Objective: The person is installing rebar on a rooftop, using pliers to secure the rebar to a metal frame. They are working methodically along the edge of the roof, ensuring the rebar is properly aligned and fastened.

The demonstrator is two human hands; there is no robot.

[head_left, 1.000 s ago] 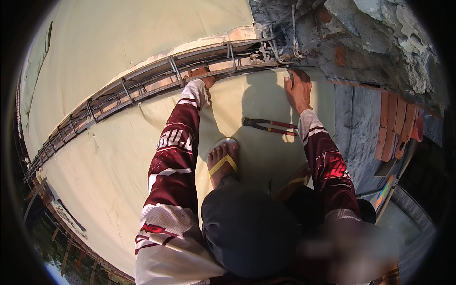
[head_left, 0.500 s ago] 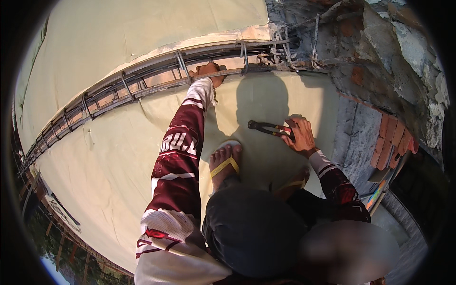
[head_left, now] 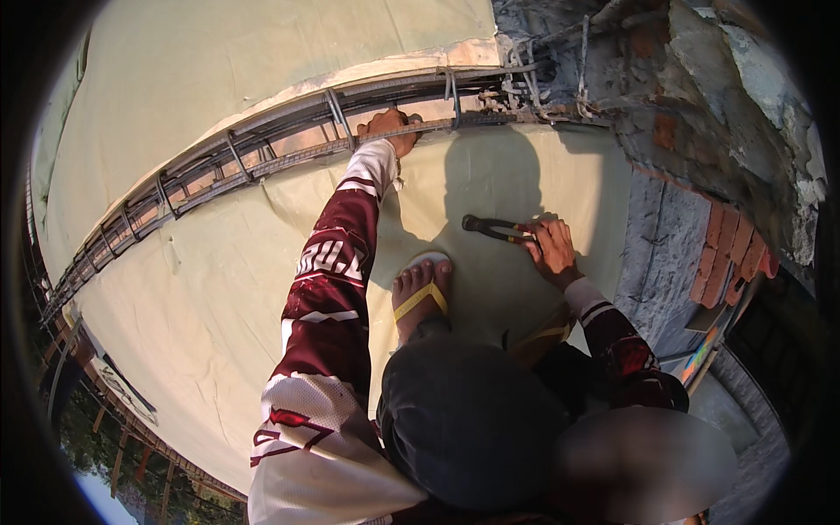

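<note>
Pale green sheeting (head_left: 192, 297) spreads widest beneath me, on both sides of the rebar cage; broken masonry (head_left: 700, 114) fills the upper right, rough and grey with patches of red; the rebar cage (head_left: 289, 161) runs in a bent line from the lower left up to that masonry, its long bars crossed by stirrups; to my right lies a short stack of red bricks (head_left: 724, 254); my foot (head_left: 423, 297), in a yellow-strapped sandal, stands on the sheeting between my arms; my left hand (head_left: 389, 131) is at the cage's near bar, close to a stirrup, its fingers partly hidden, so I cannot tell whether they clench a bar; my right hand (head_left: 553, 249) is closed round the handle end of the pincers (head_left: 479, 226), whose dark head points left, over the shadowed sheeting just beyond my foot; whether they touch it I cannot tell.
</note>
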